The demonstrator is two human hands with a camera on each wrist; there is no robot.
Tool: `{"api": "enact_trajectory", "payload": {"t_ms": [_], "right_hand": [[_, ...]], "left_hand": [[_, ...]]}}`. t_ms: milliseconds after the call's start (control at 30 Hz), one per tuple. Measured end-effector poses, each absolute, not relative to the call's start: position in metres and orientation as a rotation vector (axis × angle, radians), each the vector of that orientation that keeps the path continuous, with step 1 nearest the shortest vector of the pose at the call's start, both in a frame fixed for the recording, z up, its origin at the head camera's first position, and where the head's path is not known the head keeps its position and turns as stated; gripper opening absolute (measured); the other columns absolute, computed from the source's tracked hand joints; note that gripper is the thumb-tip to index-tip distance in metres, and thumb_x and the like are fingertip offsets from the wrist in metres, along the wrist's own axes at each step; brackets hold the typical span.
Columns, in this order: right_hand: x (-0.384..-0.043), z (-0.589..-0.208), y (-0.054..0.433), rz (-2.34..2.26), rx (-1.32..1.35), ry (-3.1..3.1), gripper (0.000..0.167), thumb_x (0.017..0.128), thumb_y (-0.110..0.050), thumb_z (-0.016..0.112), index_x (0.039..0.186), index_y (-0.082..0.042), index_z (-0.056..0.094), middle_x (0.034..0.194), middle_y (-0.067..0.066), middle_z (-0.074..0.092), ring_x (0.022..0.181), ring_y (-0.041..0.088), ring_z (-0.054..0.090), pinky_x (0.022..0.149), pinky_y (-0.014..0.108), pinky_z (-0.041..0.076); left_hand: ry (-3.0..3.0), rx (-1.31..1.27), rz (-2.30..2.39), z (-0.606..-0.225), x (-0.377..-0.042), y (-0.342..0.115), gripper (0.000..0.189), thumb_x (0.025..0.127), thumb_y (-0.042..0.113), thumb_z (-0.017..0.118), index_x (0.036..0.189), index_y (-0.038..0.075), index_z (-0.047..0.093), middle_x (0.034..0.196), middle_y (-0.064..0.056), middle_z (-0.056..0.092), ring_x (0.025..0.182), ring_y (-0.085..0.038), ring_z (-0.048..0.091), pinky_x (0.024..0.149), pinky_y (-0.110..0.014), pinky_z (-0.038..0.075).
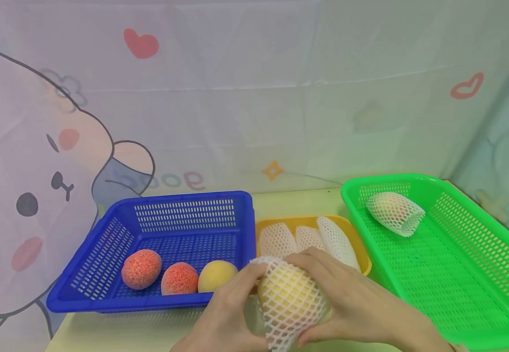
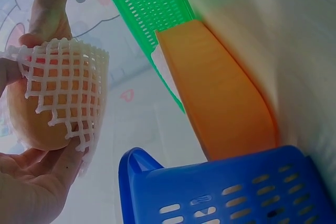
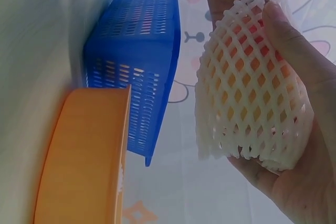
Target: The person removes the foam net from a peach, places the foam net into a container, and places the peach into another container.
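A yellowish peach (image 1: 287, 289) with a red patch sits inside a white foam net sleeve (image 2: 94, 77), held between both hands above the table's front. My left hand (image 1: 230, 313) grips it from the left, fingers and thumb curled round the fruit. From the right, my right hand (image 1: 351, 303) grips the same netted peach, with its thumb underneath in the head view. The right wrist view shows the net (image 3: 247, 87) covering much of the fruit. In the left wrist view, bare peach (image 2: 39, 121) shows below the net's edge.
A blue basket (image 1: 194, 200) at left holds two red fruits (image 1: 142, 269) and a yellow one (image 1: 216, 275). Behind the hands, a yellow-orange tray (image 1: 364, 252) holds several foam nets (image 1: 278, 239). The green basket (image 1: 434, 278) at right contains a netted fruit (image 1: 392, 210).
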State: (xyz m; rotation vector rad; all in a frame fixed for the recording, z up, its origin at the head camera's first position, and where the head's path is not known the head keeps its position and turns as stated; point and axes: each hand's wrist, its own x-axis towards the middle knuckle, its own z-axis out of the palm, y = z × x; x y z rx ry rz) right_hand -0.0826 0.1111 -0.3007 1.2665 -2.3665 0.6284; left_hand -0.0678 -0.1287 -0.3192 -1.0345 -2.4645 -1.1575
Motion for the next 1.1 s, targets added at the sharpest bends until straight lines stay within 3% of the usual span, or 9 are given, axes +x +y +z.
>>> {"api": "enact_trajectory", "payload": {"t_ms": [367, 667, 1100], "right_hand": [[-0.0823, -0.2984, 0.1126, 0.611, 1.257, -2.387, 0.093, 0.068, -0.065, 0.070, 0.142, -0.020, 0.037, 0.130, -0.013, 0.045, 0.112, 0.001, 0.049, 0.088, 0.026, 0.052], [-0.0827, -0.2962, 0.1135, 0.606, 1.262, -2.356, 0.092, 0.068, -0.064, 0.070, 0.142, -0.019, 0.038, 0.128, -0.013, 0.046, 0.107, 0.000, 0.050, 0.085, 0.025, 0.053], [-0.0849, -0.2935, 0.1180, 0.538, 1.236, -2.367, 0.090, 0.069, -0.066, 0.068, 0.140, -0.018, 0.041, 0.128, -0.014, 0.048, 0.110, -0.002, 0.050, 0.089, 0.023, 0.051]], "left_hand": [[-2.434, -1.058, -1.182, -0.3184, -0.0692, -0.1292, 0.087, 0.058, 0.025, 0.090, 0.132, 0.024, 0.043, 0.122, 0.012, 0.054, 0.103, -0.003, 0.056, 0.088, -0.024, 0.052], [-2.373, -1.097, -1.092, -0.3189, -0.0710, -0.1312, 0.087, 0.059, 0.029, 0.090, 0.132, 0.017, 0.044, 0.123, 0.005, 0.056, 0.105, -0.007, 0.058, 0.088, -0.024, 0.053], [-2.315, -1.134, -1.067, -0.3183, -0.0720, -0.1322, 0.092, 0.056, 0.018, 0.091, 0.134, 0.011, 0.042, 0.125, -0.002, 0.056, 0.107, -0.013, 0.059, 0.088, -0.025, 0.054]]}}
